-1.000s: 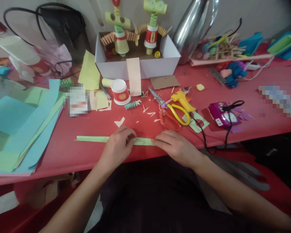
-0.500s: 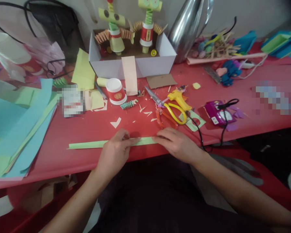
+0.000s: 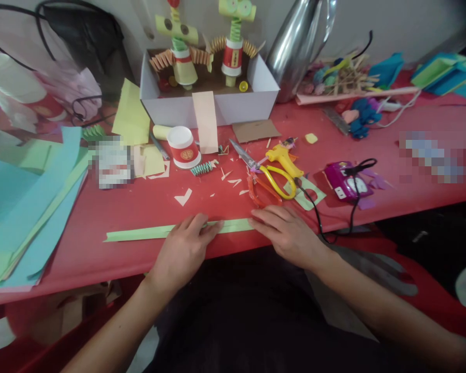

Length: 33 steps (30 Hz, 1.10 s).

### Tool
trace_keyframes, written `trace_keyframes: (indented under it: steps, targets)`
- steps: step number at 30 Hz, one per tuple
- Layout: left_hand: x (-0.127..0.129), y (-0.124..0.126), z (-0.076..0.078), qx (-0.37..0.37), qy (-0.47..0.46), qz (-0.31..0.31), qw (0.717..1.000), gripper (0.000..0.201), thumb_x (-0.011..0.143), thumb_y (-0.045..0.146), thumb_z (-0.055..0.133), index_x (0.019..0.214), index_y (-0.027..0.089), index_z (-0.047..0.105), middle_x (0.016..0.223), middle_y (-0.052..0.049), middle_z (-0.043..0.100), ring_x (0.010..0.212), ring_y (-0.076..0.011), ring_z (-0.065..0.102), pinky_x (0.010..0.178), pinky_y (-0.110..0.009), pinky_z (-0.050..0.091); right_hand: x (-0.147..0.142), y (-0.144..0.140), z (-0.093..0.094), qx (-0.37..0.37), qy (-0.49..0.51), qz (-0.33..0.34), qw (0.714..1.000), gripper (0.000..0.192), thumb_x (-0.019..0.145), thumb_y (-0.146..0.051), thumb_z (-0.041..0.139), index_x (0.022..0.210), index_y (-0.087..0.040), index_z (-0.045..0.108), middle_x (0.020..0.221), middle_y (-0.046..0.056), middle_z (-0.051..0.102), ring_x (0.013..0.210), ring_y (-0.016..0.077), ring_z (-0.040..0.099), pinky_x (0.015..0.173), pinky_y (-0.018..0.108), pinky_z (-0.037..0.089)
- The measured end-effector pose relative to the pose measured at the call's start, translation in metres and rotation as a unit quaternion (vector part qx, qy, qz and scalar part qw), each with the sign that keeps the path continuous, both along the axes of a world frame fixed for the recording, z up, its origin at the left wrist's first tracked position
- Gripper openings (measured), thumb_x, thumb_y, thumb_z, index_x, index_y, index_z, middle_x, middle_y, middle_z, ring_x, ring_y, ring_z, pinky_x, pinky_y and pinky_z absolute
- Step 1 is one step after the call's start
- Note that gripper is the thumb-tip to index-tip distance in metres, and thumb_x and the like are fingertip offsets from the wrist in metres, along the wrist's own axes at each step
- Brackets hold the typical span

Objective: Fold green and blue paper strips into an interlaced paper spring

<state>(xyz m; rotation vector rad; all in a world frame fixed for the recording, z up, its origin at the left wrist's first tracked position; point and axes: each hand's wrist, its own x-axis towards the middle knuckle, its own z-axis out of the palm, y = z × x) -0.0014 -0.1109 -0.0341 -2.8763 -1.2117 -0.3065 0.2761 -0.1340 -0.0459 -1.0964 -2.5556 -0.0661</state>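
Note:
A long light-green paper strip point(image 3: 140, 233) lies flat along the front edge of the red table point(image 3: 132, 207). My left hand point(image 3: 182, 248) presses on the strip near its middle, fingers stretched along it. My right hand point(image 3: 287, 233) lies on the strip's right end, fingers flat and pointing left. Both hands press the paper down rather than lift it. Just beyond my right hand lie yellow-handled scissors point(image 3: 272, 173) and orange-handled scissors point(image 3: 262, 191).
A white box point(image 3: 209, 103) with two paper robot figures stands at the back. A red-and-white paper cup point(image 3: 182, 147), yellow glue gun point(image 3: 283, 155), purple device point(image 3: 347, 181) with black cord and paper scraps lie mid-table. Blue and green paper sheets point(image 3: 27, 207) are stacked left.
The strip has slid a little to the left under my hands. My left fingers have straightened out along it. The view shifted slightly.

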Motion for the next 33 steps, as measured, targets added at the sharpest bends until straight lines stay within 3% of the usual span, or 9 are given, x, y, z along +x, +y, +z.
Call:
trace_keyframes:
  steps: [5, 9, 13, 19, 22, 27, 33]
  targets:
    - [0.002, -0.003, 0.001, 0.004, 0.031, -0.011, 0.999, 0.039, 0.094, 0.011, 0.045, 0.13, 0.017, 0.059, 0.095, -0.009, 0.058, 0.083, -0.0243, 0.055, 0.071, -0.04, 0.053, -0.026, -0.006, 0.021, 0.057, 0.074, -0.027, 0.995, 0.029, 0.089, -0.003, 0.045, 0.101, -0.013, 0.069, 0.113, 0.014, 0.069, 0.112, 0.028, 0.055, 0.095, 0.044, 0.049]
    - [0.004, -0.004, 0.005, 0.009, 0.052, -0.012, 0.999, 0.034, 0.096, 0.016, 0.044, 0.126, 0.018, 0.061, 0.092, -0.009, 0.059, 0.08, -0.0238, 0.054, 0.069, -0.039, 0.052, -0.047, -0.006, 0.032, -0.005, 0.085, -0.046, 0.995, 0.024, 0.09, -0.009, 0.047, 0.101, -0.015, 0.068, 0.111, 0.013, 0.067, 0.107, 0.0286, 0.056, 0.094, 0.046, 0.048]
    - [0.0, -0.002, 0.006, -0.004, 0.032, -0.023, 0.999, 0.037, 0.095, 0.014, 0.047, 0.129, 0.018, 0.059, 0.1, -0.011, 0.062, 0.088, -0.0255, 0.056, 0.077, -0.042, 0.053, -0.053, -0.001, 0.026, -0.091, 0.007, -0.023, 0.996, 0.022, 0.094, -0.012, 0.047, 0.106, -0.012, 0.065, 0.101, 0.012, 0.066, 0.095, 0.0257, 0.056, 0.086, 0.042, 0.049]
    - [-0.019, -0.002, 0.003, -0.065, -0.125, -0.025, 0.99, 0.034, 0.093, 0.013, 0.051, 0.125, 0.018, 0.063, 0.114, -0.011, 0.064, 0.102, -0.0236, 0.059, 0.091, -0.041, 0.052, -0.051, 0.007, 0.022, -0.11, -0.032, -0.018, 0.993, 0.017, 0.094, -0.011, 0.048, 0.091, -0.014, 0.064, 0.09, 0.009, 0.062, 0.086, 0.0233, 0.053, 0.08, 0.038, 0.046]
    - [-0.022, -0.003, 0.002, -0.097, -0.155, -0.013, 0.983, 0.029, 0.092, 0.017, 0.056, 0.119, 0.018, 0.066, 0.115, -0.011, 0.065, 0.103, -0.0226, 0.061, 0.092, -0.04, 0.052, -0.052, 0.01, 0.023, -0.121, -0.006, -0.02, 0.992, 0.018, 0.095, -0.013, 0.049, 0.088, -0.014, 0.065, 0.089, 0.009, 0.062, 0.086, 0.0229, 0.053, 0.081, 0.038, 0.046]
    - [-0.018, 0.001, 0.002, -0.102, -0.227, 0.041, 0.968, 0.018, 0.093, 0.019, 0.056, 0.099, 0.021, 0.073, 0.095, -0.006, 0.069, 0.087, -0.0172, 0.064, 0.078, -0.032, 0.054, -0.056, 0.015, 0.023, -0.177, 0.099, -0.075, 0.976, 0.02, 0.097, -0.02, 0.052, 0.085, -0.016, 0.067, 0.087, 0.007, 0.063, 0.084, 0.0199, 0.056, 0.079, 0.034, 0.047]
    - [-0.019, 0.006, 0.007, -0.113, -0.21, 0.064, 0.969, 0.014, 0.092, 0.023, 0.059, 0.09, 0.021, 0.073, 0.093, -0.006, 0.07, 0.085, -0.0181, 0.065, 0.077, -0.032, 0.053, -0.058, 0.018, 0.021, -0.203, 0.122, -0.103, 0.966, 0.017, 0.098, -0.027, 0.054, 0.09, -0.017, 0.067, 0.089, 0.006, 0.065, 0.086, 0.0202, 0.059, 0.079, 0.034, 0.046]
